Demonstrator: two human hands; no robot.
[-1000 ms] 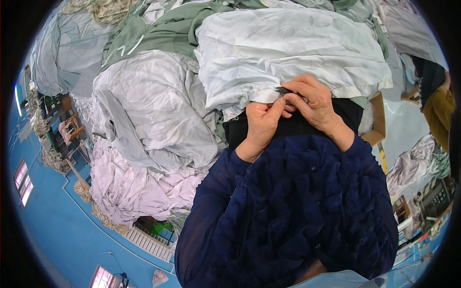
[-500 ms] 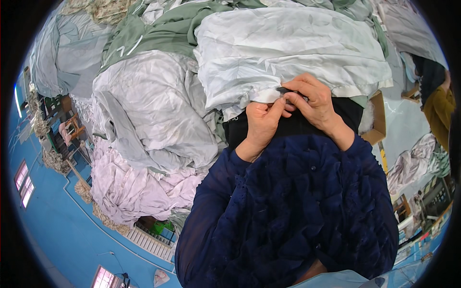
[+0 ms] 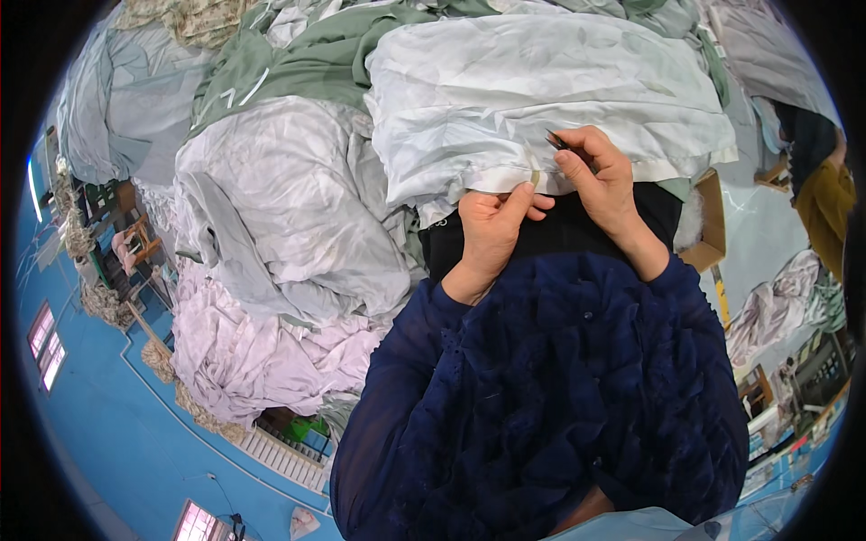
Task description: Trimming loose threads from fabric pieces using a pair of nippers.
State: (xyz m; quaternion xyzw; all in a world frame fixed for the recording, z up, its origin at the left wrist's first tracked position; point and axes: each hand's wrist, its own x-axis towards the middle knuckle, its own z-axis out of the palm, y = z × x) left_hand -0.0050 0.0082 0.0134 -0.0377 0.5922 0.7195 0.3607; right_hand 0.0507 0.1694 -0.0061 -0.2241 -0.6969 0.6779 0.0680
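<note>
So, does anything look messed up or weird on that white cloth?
A tiny yellowish patch on the hem of the creased white cloth, beside the left hand's grip, stands out against the white. I can't tell what it is.

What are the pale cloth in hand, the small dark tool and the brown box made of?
Pale cloth: thin fabric, perhaps satiny; soft creases, slight sheen. Dark tool in the right hand: probably metal; slim pointed tips, finish unclear. Brown box: likely matt cardboard; stiff flat sides.
</note>
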